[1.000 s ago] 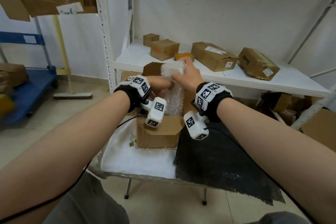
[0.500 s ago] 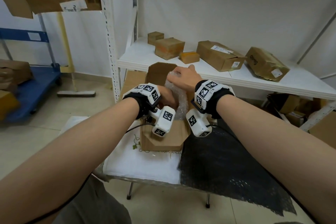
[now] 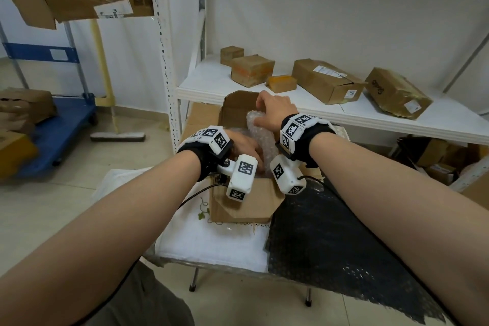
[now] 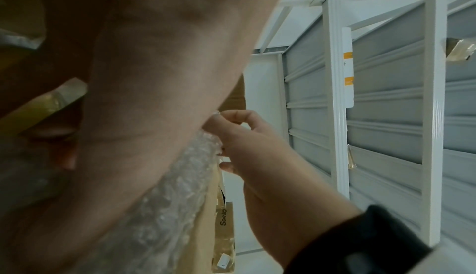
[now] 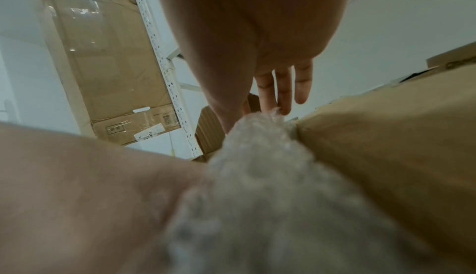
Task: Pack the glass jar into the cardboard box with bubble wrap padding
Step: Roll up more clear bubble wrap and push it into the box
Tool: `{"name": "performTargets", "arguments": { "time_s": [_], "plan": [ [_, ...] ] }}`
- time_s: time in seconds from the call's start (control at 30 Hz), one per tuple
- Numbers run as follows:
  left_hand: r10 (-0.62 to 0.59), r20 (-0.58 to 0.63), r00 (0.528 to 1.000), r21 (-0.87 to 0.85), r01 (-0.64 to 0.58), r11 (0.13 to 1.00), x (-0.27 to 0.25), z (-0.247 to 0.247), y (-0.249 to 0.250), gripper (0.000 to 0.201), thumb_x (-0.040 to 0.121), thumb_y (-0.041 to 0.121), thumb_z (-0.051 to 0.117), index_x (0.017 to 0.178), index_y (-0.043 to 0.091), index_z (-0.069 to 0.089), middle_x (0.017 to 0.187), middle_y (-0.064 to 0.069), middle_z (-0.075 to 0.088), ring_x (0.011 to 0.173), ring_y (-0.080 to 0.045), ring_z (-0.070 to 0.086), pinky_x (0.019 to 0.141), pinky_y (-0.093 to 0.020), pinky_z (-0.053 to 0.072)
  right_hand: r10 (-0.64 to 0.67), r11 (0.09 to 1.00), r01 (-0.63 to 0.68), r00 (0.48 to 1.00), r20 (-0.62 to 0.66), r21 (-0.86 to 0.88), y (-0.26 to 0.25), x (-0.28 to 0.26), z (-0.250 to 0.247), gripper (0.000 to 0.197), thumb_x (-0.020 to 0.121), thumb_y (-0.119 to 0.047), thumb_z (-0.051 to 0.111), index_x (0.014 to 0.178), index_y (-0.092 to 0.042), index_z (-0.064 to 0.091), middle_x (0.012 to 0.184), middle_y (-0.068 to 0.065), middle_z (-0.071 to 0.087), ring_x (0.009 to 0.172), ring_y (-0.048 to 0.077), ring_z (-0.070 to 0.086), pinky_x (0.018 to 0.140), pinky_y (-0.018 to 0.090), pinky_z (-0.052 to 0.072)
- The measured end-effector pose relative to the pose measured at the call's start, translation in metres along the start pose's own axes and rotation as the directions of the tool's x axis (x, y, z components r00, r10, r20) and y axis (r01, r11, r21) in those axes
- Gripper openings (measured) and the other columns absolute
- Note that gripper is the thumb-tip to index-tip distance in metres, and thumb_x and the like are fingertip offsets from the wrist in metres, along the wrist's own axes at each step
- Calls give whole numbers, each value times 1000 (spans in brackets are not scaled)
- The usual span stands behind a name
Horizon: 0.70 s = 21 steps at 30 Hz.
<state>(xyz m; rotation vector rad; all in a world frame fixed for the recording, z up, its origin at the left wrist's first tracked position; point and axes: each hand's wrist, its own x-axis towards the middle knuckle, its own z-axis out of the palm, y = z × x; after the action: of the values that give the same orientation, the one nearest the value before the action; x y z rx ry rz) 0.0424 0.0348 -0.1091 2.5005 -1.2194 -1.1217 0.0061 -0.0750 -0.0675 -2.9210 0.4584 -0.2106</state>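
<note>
The open cardboard box (image 3: 246, 201) stands on a small table. A bundle of clear bubble wrap (image 3: 260, 137) leans upright inside it; the glass jar is hidden within the wrap. My left hand (image 3: 250, 156) is down inside the box and holds the bundle's side, its fingertips out of sight. My right hand (image 3: 262, 111) pinches the top of the bundle. In the left wrist view my palm lies against the bubble wrap (image 4: 177, 189) while the right hand (image 4: 231, 134) nips its top. The right wrist view shows the fingers (image 5: 283, 89) reaching to the bubble wrap (image 5: 257, 176).
A black bubble sheet (image 3: 330, 241) drapes over the table's right half, and a white cloth (image 3: 211, 241) covers the left. Behind the box, a white shelf (image 3: 397, 124) carries several cardboard boxes. A blue cart (image 3: 53, 127) and a broom (image 3: 116, 135) stand at the left.
Both hands have lowered the wrapped bundle from above the box down into it. The left hand has sunk below the box rim.
</note>
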Motion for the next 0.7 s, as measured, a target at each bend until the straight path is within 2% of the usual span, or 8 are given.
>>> {"name": "performTargets", "arguments": {
  "time_s": [0.17, 0.23, 0.33, 0.4, 0.47, 0.57, 0.63, 0.7],
  "plan": [
    [29, 15, 999, -102, -27, 994, 4, 4, -6, 23, 92, 21, 65, 104, 1, 68, 93, -10, 67, 89, -22, 59, 88, -38, 50, 19, 998, -19, 1000, 11, 52, 3, 1, 3, 29, 87, -26, 60, 110, -17, 44, 100, 11, 60, 86, 30, 58, 74, 40, 50],
    [43, 7, 999, -82, -42, 996, 1, 4, -3, 15, 93, 18, 63, 103, 8, 69, 91, -5, 68, 86, -19, 60, 85, -34, 51, 24, 1000, -24, 1000, -10, 19, 3, 1, 5, 29, 88, -27, 57, 110, -15, 42, 98, 13, 59, 87, 33, 57, 75, 43, 53],
    [62, 56, 996, -73, -58, 996, -1, 3, 0, 30, 94, 17, 60, 120, 1, 65, 106, -14, 68, 93, -23, 60, 90, -40, 49, 7, 1000, -7, 1000, 9, -30, 0, 1, 5, 32, 90, -26, 57, 113, -12, 40, 98, 15, 59, 89, 35, 57, 76, 44, 53],
    [48, 86, 995, -37, -45, 998, -2, 5, 0, 34, 97, 18, 57, 125, -1, 62, 108, -17, 66, 86, -21, 59, 82, -33, 49, 6, 1000, -4, 999, 42, -28, 2, 1, 6, 32, 90, -24, 56, 115, -11, 39, 98, 16, 60, 87, 36, 59, 73, 43, 52],
    [26, 78, 997, 8, -27, 1000, -7, 10, 4, 31, 98, 20, 54, 122, 3, 64, 104, -10, 65, 81, -15, 58, 75, -26, 49, 23, 999, -21, 998, 60, -32, 5, 2, 6, 34, 91, -23, 56, 116, -10, 39, 100, 17, 60, 86, 36, 60, 72, 42, 51],
    [15, 28, 999, 77, -17, 997, -9, 20, 7, 22, 98, 28, 53, 114, 21, 67, 114, -2, 65, 103, -18, 61, 97, -36, 51, 56, 998, -54, 994, 96, -21, 10, 2, 7, 36, 93, -23, 57, 120, -8, 39, 104, 17, 58, 85, 34, 56, 71, 39, 47],
    [-1, 25, 1000, 95, -1, 995, -8, 22, 10, 28, 99, 29, 51, 122, 21, 65, 119, -2, 64, 111, -21, 59, 102, -39, 47, 63, 998, -61, 992, 105, -17, 10, 0, 6, 34, 93, -21, 56, 119, -9, 38, 104, 17, 59, 83, 33, 56, 72, 40, 47],
    [2, 24, 1000, 90, -4, 996, -8, 18, 11, 24, 99, 24, 53, 117, 17, 67, 108, -2, 65, 104, -22, 58, 96, -35, 49, 59, 998, -57, 992, 108, -26, 9, -1, 6, 28, 92, -19, 54, 114, -14, 37, 99, 16, 61, 81, 34, 60, 78, 45, 53]
  ]
}}
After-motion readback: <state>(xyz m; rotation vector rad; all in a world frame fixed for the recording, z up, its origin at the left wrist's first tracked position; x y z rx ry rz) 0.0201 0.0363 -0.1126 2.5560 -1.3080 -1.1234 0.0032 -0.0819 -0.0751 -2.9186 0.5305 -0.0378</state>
